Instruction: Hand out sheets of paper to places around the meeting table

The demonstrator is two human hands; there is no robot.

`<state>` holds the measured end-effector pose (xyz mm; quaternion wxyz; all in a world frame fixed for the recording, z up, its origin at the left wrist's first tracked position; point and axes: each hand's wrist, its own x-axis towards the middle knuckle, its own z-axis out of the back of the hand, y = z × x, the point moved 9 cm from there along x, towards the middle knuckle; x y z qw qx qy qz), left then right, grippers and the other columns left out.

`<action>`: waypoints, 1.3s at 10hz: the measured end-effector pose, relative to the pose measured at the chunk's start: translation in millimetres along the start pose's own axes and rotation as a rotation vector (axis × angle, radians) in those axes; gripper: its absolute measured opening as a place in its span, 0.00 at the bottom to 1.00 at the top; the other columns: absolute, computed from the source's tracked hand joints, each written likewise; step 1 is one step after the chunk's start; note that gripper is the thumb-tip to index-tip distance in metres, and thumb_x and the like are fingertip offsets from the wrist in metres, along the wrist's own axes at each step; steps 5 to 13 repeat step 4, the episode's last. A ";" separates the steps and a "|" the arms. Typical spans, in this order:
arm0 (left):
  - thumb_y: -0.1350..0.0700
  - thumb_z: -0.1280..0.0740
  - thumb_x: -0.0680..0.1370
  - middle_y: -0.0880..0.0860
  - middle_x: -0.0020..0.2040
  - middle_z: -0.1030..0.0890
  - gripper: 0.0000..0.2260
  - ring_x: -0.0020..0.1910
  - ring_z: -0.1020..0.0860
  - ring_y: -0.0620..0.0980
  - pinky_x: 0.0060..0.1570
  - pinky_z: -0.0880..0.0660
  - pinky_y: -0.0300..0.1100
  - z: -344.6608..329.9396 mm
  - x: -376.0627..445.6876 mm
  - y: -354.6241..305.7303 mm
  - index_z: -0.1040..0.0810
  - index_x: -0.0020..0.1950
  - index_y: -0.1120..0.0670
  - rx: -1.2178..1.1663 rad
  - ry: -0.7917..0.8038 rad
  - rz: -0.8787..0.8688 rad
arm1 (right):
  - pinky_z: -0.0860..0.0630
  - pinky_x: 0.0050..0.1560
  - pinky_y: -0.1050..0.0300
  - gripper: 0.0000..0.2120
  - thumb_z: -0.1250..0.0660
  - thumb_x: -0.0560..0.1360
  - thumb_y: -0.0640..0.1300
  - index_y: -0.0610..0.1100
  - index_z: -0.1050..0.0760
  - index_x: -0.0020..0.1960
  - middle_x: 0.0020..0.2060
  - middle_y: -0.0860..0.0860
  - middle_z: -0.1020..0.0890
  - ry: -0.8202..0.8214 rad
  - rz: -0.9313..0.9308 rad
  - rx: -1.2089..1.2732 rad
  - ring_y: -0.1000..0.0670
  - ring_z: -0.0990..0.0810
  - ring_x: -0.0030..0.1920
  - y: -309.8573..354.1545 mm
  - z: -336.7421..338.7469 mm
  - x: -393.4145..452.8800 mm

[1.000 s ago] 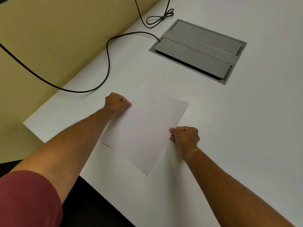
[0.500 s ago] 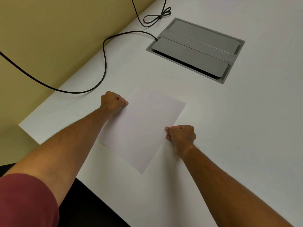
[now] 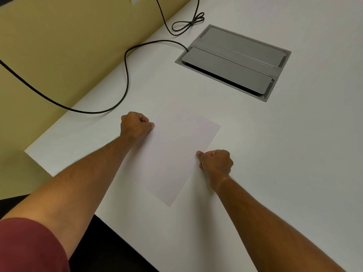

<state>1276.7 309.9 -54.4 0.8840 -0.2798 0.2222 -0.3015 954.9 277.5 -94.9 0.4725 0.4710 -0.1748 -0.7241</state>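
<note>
One white sheet of paper (image 3: 172, 156) lies flat on the white meeting table (image 3: 275, 154), near the table's left corner and turned at an angle. My left hand (image 3: 135, 126) pinches the sheet's left long edge, fingers curled. My right hand (image 3: 216, 162) pinches the right long edge with curled fingers and the thumb on top. Part of the sheet's near left side is hidden under my left forearm.
A grey metal cable hatch (image 3: 233, 61) with two lids is set into the table beyond the sheet. A black cable (image 3: 125, 75) loops from it across the table and over the left edge. A yellowish floor (image 3: 49, 46) lies to the left of the table.
Hands and sheet keep the same grip and place on the table; only the view has shifted slightly.
</note>
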 end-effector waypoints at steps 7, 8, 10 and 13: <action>0.42 0.39 0.80 0.57 0.79 0.41 0.34 0.79 0.43 0.54 0.75 0.46 0.48 -20.2 -70.1 -73.8 0.44 0.79 0.60 0.445 0.057 -0.527 | 0.34 0.68 0.51 0.26 0.36 0.78 0.53 0.43 0.34 0.73 0.70 0.46 0.28 -0.041 0.475 -0.290 0.46 0.32 0.70 52.9 17.3 -35.1; 0.42 0.39 0.80 0.57 0.79 0.41 0.34 0.79 0.43 0.54 0.75 0.46 0.48 -20.2 -70.1 -73.8 0.44 0.79 0.60 0.445 0.057 -0.527 | 0.34 0.68 0.51 0.26 0.36 0.78 0.53 0.43 0.34 0.73 0.70 0.46 0.28 -0.041 0.475 -0.290 0.46 0.32 0.70 52.9 17.3 -35.1; 0.42 0.39 0.80 0.57 0.79 0.41 0.34 0.79 0.43 0.54 0.75 0.46 0.48 -20.2 -70.1 -73.8 0.44 0.79 0.60 0.445 0.057 -0.527 | 0.34 0.68 0.51 0.26 0.36 0.78 0.53 0.43 0.34 0.73 0.70 0.46 0.28 -0.041 0.475 -0.290 0.46 0.32 0.70 52.9 17.3 -35.1; 0.42 0.39 0.80 0.57 0.79 0.41 0.34 0.79 0.43 0.54 0.75 0.46 0.48 -20.2 -70.1 -73.8 0.44 0.79 0.60 0.445 0.057 -0.527 | 0.34 0.68 0.51 0.26 0.36 0.78 0.53 0.43 0.34 0.73 0.70 0.46 0.28 -0.041 0.475 -0.290 0.46 0.32 0.70 52.9 17.3 -35.1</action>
